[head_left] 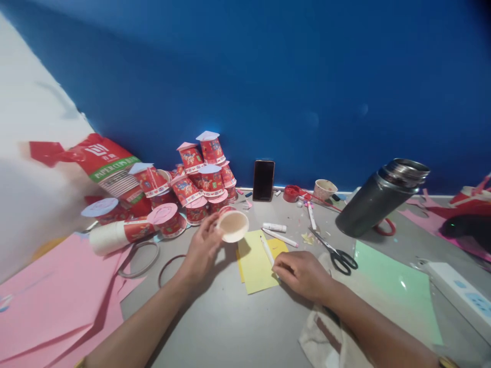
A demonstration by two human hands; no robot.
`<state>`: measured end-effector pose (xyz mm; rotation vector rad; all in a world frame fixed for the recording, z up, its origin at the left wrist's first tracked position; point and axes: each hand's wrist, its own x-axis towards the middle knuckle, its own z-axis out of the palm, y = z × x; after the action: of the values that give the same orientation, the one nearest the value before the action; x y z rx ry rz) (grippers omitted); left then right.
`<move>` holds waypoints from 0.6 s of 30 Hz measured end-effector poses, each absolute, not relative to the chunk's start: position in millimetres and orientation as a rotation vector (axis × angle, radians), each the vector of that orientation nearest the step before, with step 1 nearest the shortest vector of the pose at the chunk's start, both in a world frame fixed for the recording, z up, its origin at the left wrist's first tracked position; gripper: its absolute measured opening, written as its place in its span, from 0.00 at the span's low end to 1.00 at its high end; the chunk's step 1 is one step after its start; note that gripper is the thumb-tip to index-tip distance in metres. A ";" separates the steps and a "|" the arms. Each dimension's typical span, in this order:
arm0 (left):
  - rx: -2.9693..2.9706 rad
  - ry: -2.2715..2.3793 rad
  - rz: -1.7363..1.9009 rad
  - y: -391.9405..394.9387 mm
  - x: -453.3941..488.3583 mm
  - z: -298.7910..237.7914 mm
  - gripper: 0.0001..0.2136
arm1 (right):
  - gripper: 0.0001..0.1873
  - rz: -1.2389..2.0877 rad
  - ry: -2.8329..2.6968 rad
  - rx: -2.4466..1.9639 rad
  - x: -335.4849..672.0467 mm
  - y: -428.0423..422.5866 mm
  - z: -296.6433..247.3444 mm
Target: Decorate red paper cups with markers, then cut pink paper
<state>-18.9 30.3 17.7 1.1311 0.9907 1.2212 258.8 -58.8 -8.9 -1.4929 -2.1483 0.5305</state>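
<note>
My left hand (202, 249) grips a red paper cup (232, 225) by its side, its open mouth tipped toward me just above the table. My right hand (301, 273) rests on a yellow sheet of paper (258, 263) with its fingers closed on a white marker (267, 250) that points away from me. Behind the cup stands a heap of red paper cups (199, 176), several capped with pink or white paper discs.
Pink paper (57, 301) lies at left, a green sheet (391, 286) at right. Scissors (335, 253), loose markers (278, 232), a tilted dark flask (379, 199), a phone (264, 180) against the blue wall, a power strip (460, 296), a cup package (107, 163) and a cloth bag (326, 332) surround me.
</note>
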 end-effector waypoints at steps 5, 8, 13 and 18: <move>1.855 1.174 1.439 38.9 -26.7 9.3 0.37 | 0.09 0.554 -2.172 -1.508 257.5 -58.3 -4.3; 2.076 1.193 1.369 38.7 -28.6 7.8 0.29 | 0.09 0.567 -2.194 -1.523 256.5 -58.9 -0.4; 2.067 1.147 1.150 31.9 -29.6 14.7 0.39 | 0.10 0.554 -2.218 -1.528 256.1 -59.6 1.7; 1.721 1.160 1.190 25.6 -27.2 31.1 0.37 | 0.10 0.565 -2.242 -1.538 256.6 -60.2 2.2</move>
<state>-27.2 25.6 31.1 1.7206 1.1602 1.1898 256.6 -60.2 2.2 -1.5378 -2.2421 0.5652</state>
